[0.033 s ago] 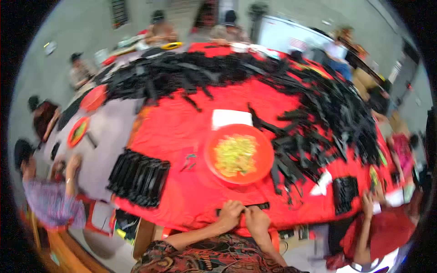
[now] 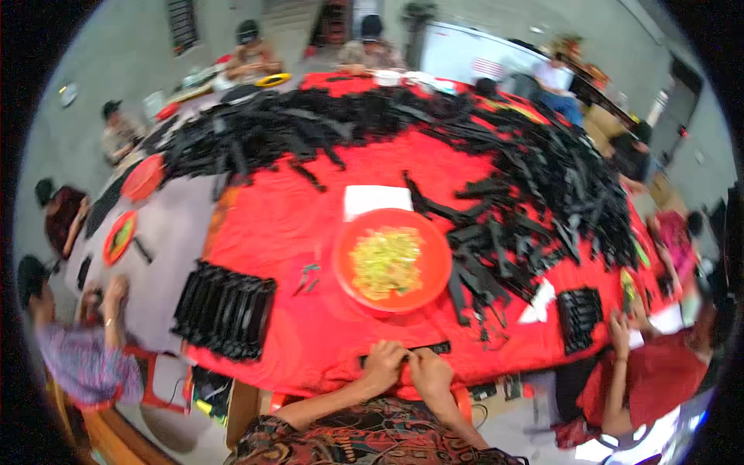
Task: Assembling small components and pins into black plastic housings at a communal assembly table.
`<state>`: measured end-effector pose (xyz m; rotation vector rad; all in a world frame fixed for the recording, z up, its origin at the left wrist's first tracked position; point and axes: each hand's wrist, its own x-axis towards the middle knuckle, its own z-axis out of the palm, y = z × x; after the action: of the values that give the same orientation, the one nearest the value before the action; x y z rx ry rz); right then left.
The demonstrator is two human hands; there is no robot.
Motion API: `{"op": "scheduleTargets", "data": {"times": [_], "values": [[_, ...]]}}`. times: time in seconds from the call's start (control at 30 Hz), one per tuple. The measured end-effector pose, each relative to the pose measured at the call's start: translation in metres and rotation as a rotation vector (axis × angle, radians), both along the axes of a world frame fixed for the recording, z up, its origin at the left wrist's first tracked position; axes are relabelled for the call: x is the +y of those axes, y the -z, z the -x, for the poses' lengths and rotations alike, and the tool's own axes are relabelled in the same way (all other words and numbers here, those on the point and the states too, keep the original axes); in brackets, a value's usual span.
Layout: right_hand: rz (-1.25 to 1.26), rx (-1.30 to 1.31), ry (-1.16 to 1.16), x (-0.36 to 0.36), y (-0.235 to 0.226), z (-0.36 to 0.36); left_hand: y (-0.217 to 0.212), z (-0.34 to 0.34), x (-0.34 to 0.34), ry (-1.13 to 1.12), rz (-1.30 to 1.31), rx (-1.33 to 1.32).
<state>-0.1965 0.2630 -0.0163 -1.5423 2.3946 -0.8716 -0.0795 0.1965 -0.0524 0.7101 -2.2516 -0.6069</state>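
Observation:
At the near edge of the red-covered table [image 2: 294, 372], my left hand [image 2: 384, 366] and my right hand [image 2: 431, 374] are close together, fingers closed. Both grip a flat black strip [image 2: 435, 349], whose ends stick out on either side; its middle is hidden under my fingers. Just beyond them stands an orange-red basin [image 2: 434, 263] with many small yellow-green pieces [image 2: 385, 262] in it. A white sheet [image 2: 378, 200] lies partly behind the basin. To the left is a neat stack of black strips [image 2: 223, 310], and small scissors or snips [image 2: 306, 279] lie between stack and basin.
A long heap of loose black strips [image 2: 535, 170] curves across the far and right table. Another black stack [image 2: 580, 318] and crumpled white paper [image 2: 539, 301] lie at right. Co-workers sit close on my left [image 2: 89, 356] and right [image 2: 651, 380], with several others around the table.
The whole view has shifted slightly, so things sit farther left in the picture. Both hands keep their grip on the black strip.

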Motion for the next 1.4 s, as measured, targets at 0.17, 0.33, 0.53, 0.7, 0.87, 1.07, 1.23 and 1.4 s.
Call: {"op": "scheduleTargets", "data": {"times": [0.17,0.33,0.53,0.7,0.87,1.07,1.23,1.4], "values": [[-0.033,-0.067,-0.001,0.004,-0.008,0.004,-0.004,0.006,-0.003,0.041,-0.055,-0.04],[0.013,-0.081,-0.019,0.005,-0.009,0.004,-0.007,0.006,-0.001,0.06,-0.093,-0.041],[-0.042,0.001,0.016,0.01,-0.01,0.01,-0.006,0.003,0.001,0.035,-0.054,-0.001],[-0.11,0.054,0.027,0.009,-0.001,0.013,-0.01,0.004,0.003,0.039,-0.06,-0.003],[-0.01,-0.046,-0.026,0.007,0.012,0.014,-0.005,0.003,0.003,0.047,-0.039,0.003],[0.053,-0.122,0.009,0.003,0.014,0.011,-0.011,0.001,0.001,0.081,-0.054,-0.096],[0.046,-0.1,0.053,0.0,0.015,0.007,-0.012,0.001,-0.003,0.096,-0.05,-0.083],[0.043,-0.146,0.134,-0.001,0.019,0.007,-0.005,0.003,-0.004,0.115,-0.039,-0.057]]}}
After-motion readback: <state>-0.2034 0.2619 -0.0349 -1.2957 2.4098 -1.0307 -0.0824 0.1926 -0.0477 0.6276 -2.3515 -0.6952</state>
